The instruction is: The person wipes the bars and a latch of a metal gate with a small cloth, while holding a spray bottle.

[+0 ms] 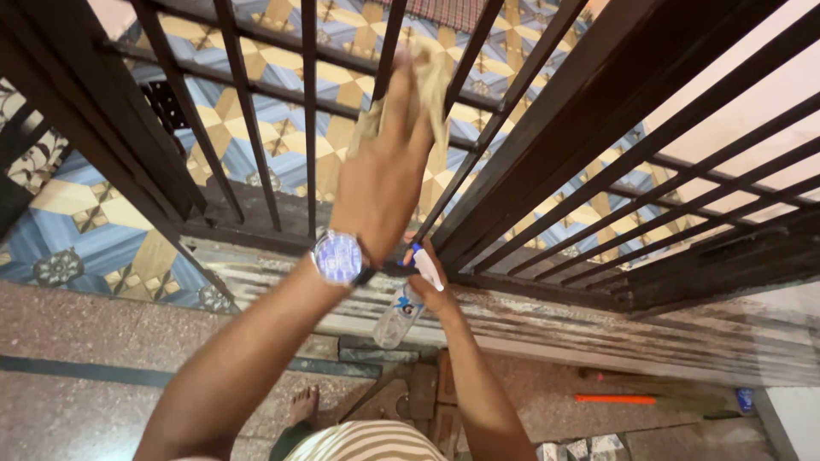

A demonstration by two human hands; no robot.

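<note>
My left hand (382, 171), with a wristwatch (339, 256) on the wrist, is raised against a dark metal gate (309, 119) and presses a beige cloth (431, 90) onto one of its vertical bars. My right hand (431, 286) is lower, near the gate's bottom rail, and grips a clear spray bottle (400, 314) with a white and blue nozzle, which hangs downward. My bare foot (303, 403) shows on the floor below.
A second barred gate panel (683, 171) swings off to the right. Patterned blue and yellow tiles (85, 230) lie beyond the bars. A worn stone threshold (598, 329) runs below. A broom with an orange handle (617, 399) lies on the speckled floor at right.
</note>
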